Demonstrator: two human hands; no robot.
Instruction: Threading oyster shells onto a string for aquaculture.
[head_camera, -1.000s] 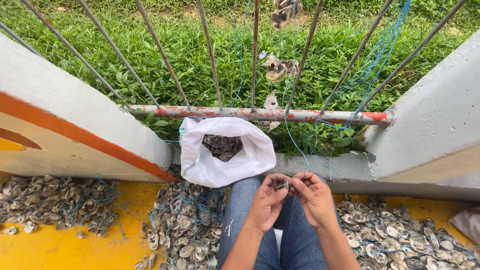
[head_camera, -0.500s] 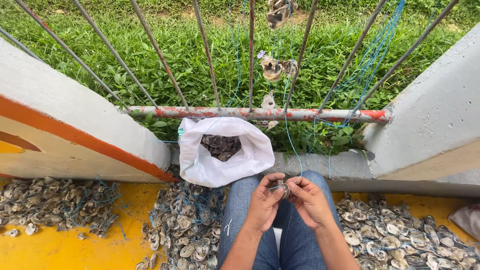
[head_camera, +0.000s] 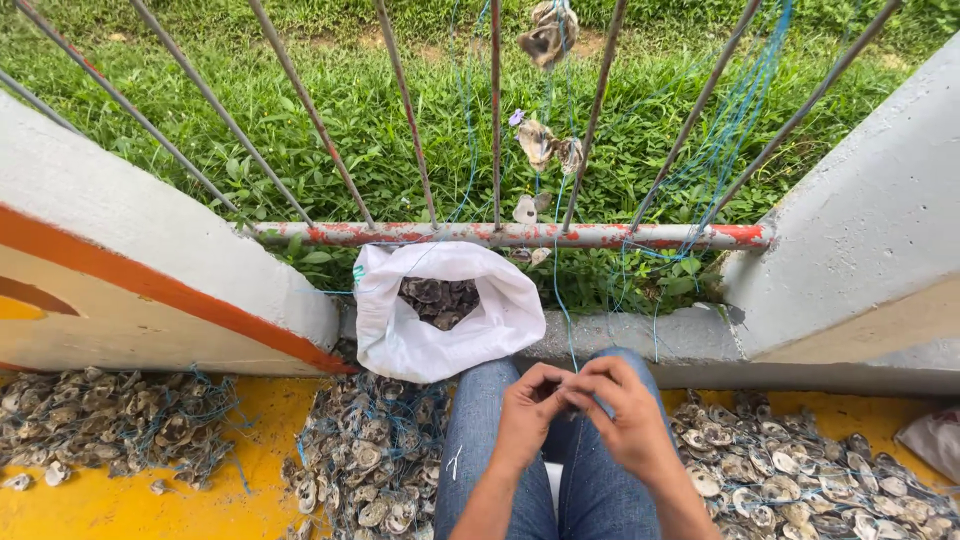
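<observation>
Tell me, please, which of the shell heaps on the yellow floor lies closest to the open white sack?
The middle heap of shells, directly below the white sack and beside the person's left knee. The far-left heap and the right-hand heap both lie farther from it.

White bag (head_camera: 420, 340); yellow floor (head_camera: 110, 505); blue jeans (head_camera: 480, 430); rusty red rail (head_camera: 520, 235)

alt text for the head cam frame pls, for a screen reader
Seated person's left hand and right hand meet over denim-clad knees, pinching something small on a blue string. Ahead, an open white bag of shells leans below a rusty railing; shell piles lie on the yellow floor.
</observation>
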